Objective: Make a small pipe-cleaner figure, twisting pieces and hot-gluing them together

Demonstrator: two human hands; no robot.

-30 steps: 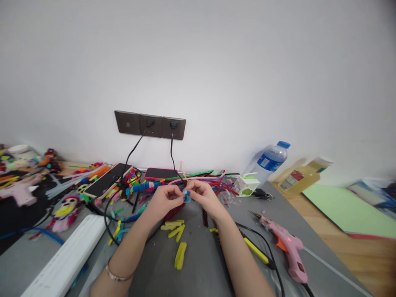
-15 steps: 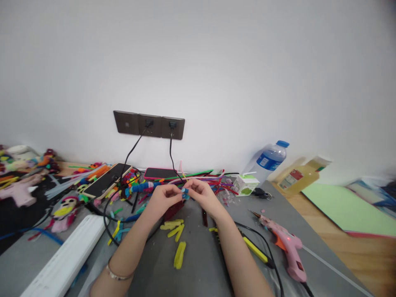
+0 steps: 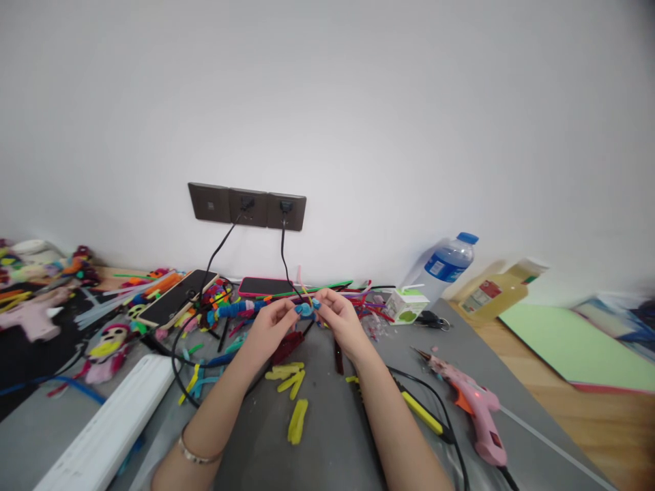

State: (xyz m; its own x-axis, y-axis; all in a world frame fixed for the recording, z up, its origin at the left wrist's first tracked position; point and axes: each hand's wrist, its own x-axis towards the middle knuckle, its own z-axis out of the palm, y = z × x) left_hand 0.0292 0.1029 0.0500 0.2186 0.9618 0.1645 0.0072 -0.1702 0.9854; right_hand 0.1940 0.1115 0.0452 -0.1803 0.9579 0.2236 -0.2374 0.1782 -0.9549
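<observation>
Bare grey tabletop (image 3: 332, 436) lies open between my forearms, broken only by yellow pieces (image 3: 297, 419). Beyond my fingers (image 3: 294, 312) a tangle of pipe cleaners (image 3: 353, 300) and black cables (image 3: 179, 354) blocks the way. The pink glue gun (image 3: 478, 409) crowds my right, the white bar (image 3: 112, 426) my left.

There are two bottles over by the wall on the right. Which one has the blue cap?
The clear water bottle, the one nearer the green carton. It has a blue cap and blue label. The other bottle, further right, holds yellow liquid and has a pale cap.

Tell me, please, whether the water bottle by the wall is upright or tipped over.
Tipped: the water bottle leans slantwise toward the wall, its blue cap up and to the right.
</observation>
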